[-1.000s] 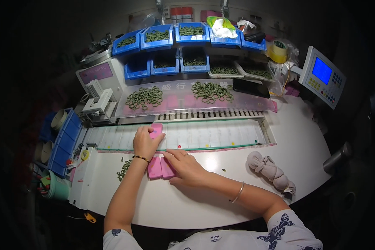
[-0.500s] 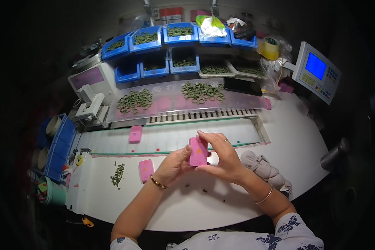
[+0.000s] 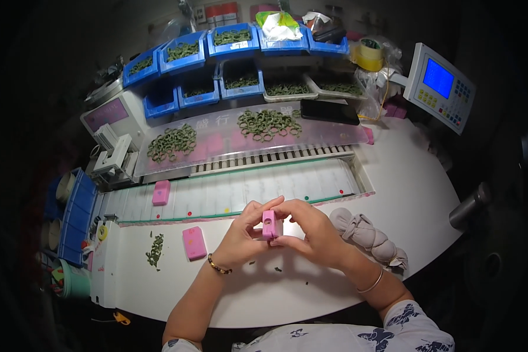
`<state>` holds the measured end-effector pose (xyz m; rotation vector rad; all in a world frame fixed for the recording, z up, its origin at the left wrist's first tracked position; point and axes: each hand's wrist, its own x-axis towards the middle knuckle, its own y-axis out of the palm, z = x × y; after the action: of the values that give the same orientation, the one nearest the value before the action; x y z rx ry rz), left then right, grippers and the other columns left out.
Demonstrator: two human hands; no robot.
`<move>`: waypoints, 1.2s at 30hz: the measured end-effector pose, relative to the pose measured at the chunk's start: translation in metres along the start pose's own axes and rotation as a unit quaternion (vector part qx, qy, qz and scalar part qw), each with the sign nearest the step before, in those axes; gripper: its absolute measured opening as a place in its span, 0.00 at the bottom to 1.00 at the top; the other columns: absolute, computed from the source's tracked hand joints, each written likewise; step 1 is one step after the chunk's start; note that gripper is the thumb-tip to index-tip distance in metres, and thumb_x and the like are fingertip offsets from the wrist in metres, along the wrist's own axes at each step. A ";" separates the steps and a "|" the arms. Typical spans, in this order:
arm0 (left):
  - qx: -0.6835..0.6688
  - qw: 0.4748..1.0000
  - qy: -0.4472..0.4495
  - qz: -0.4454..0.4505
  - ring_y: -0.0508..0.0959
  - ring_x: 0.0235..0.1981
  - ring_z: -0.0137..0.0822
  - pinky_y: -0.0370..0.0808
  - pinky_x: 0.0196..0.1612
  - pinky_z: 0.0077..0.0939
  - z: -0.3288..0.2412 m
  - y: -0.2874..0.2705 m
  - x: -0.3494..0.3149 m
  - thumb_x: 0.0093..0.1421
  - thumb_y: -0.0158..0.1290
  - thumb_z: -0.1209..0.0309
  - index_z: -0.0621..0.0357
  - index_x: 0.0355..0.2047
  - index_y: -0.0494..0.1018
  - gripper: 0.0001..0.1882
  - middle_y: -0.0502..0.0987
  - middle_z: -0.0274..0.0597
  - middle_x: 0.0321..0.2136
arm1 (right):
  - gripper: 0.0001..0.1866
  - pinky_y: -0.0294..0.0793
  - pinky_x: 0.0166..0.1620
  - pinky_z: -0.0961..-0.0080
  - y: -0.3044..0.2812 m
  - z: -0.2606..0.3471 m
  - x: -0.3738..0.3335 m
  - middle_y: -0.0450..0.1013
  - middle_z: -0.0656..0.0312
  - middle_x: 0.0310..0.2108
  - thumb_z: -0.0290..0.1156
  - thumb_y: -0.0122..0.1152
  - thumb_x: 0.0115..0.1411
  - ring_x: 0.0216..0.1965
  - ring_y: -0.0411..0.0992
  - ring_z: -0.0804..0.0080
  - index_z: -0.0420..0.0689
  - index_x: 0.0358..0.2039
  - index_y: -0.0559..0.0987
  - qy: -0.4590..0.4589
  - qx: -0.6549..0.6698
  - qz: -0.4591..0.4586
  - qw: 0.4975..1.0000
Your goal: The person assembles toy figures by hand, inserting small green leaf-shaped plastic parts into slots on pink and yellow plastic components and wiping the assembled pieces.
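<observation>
Between my two hands I hold a pink rubber mould (image 3: pixel 268 224), turned so that a narrow end with a round hole shows. My left hand (image 3: pixel 236 239), with a beaded bracelet at the wrist, is closed around its left side. My right hand (image 3: pixel 312 232) grips the right side with bent fingers and thumb. A second pink mould (image 3: pixel 194 243) lies flat on the white table to the left. Another pink mould (image 3: pixel 161 192) sits on the pale conveyor belt (image 3: pixel 258 196) beyond. Beside the lying mould is a small heap of green scraps (image 3: pixel 155 252).
Green rings (image 3: pixel 270 124) lie in two piles on a clear sheet behind the belt, near a black phone (image 3: pixel 330 112). Blue bins (image 3: pixel 183 53) of green pieces stand behind. At right are a grey knotted cloth (image 3: pixel 369 237) and a control panel (image 3: pixel 441 87); a machine (image 3: pixel 114 144) stands left.
The mould in my hands has turned from its broad face to its narrow end with the hole. The belt has carried its mould leftward. My view has shifted slightly.
</observation>
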<state>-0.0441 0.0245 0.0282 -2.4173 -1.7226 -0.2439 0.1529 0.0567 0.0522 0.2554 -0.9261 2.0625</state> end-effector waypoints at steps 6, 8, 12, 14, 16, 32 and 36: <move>-0.093 0.993 -0.039 -0.054 0.71 0.48 0.26 0.73 0.50 0.22 0.005 0.005 -0.004 0.52 0.65 0.76 0.62 0.64 0.59 0.40 0.67 0.35 0.43 | 0.22 0.74 0.47 0.64 0.015 -0.002 -0.005 0.72 0.47 0.46 0.27 0.61 0.59 0.46 0.73 0.51 0.37 0.53 0.70 -0.010 -0.108 -0.055 0.993; -0.164 0.979 -0.063 -0.105 0.72 0.47 0.25 0.74 0.50 0.22 0.002 0.010 -0.005 0.54 0.64 0.77 0.60 0.62 0.58 0.38 0.67 0.36 0.46 | 0.22 0.77 0.47 0.68 0.012 0.000 -0.002 0.72 0.48 0.49 0.24 0.57 0.60 0.48 0.74 0.58 0.36 0.56 0.69 0.102 0.074 -0.080 0.989; -0.155 0.970 0.000 -0.188 0.72 0.48 0.28 0.75 0.50 0.26 0.014 0.017 -0.006 0.53 0.63 0.81 0.57 0.51 0.62 0.28 0.67 0.38 0.47 | 0.25 0.73 0.51 0.73 0.011 -0.010 0.001 0.66 0.54 0.54 0.21 0.56 0.60 0.54 0.68 0.69 0.40 0.59 0.67 0.157 0.245 -0.145 0.946; -0.216 0.955 0.016 -0.201 0.73 0.45 0.28 0.76 0.48 0.25 0.007 0.021 -0.004 0.54 0.63 0.80 0.57 0.50 0.62 0.27 0.69 0.38 0.45 | 0.24 0.73 0.49 0.74 0.012 -0.006 0.001 0.67 0.56 0.51 0.21 0.59 0.58 0.50 0.68 0.71 0.40 0.55 0.68 0.091 0.150 -0.114 0.978; -0.277 0.937 0.032 -0.211 0.74 0.43 0.29 0.76 0.47 0.25 0.006 0.021 -0.003 0.55 0.63 0.79 0.56 0.50 0.62 0.26 0.70 0.38 0.42 | 0.18 0.71 0.45 0.76 0.020 -0.001 0.001 0.66 0.59 0.40 0.23 0.67 0.50 0.40 0.68 0.72 0.42 0.43 0.74 0.006 0.068 -0.100 0.993; -0.319 0.902 -0.122 -0.264 0.70 0.14 0.30 0.67 0.16 0.22 0.018 0.015 -0.013 0.66 0.39 0.58 0.60 0.23 0.70 0.21 0.73 0.42 0.17 | 0.20 0.75 0.41 0.71 0.039 0.012 -0.003 0.70 0.54 0.43 0.23 0.66 0.53 0.40 0.72 0.61 0.41 0.48 0.77 -0.046 -0.070 -0.097 0.992; -0.287 0.908 -0.100 -0.288 0.70 0.17 0.28 0.68 0.18 0.22 0.016 0.025 -0.010 0.66 0.38 0.62 0.60 0.25 0.68 0.17 0.72 0.41 0.19 | 0.16 0.74 0.42 0.70 0.045 0.008 -0.005 0.67 0.55 0.44 0.23 0.67 0.50 0.41 0.70 0.61 0.42 0.42 0.79 -0.056 -0.124 -0.100 0.986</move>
<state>-0.0231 0.0107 0.0092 -2.2409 -2.7656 -0.6802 0.1202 0.0307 0.0319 0.3187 -1.1656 1.7433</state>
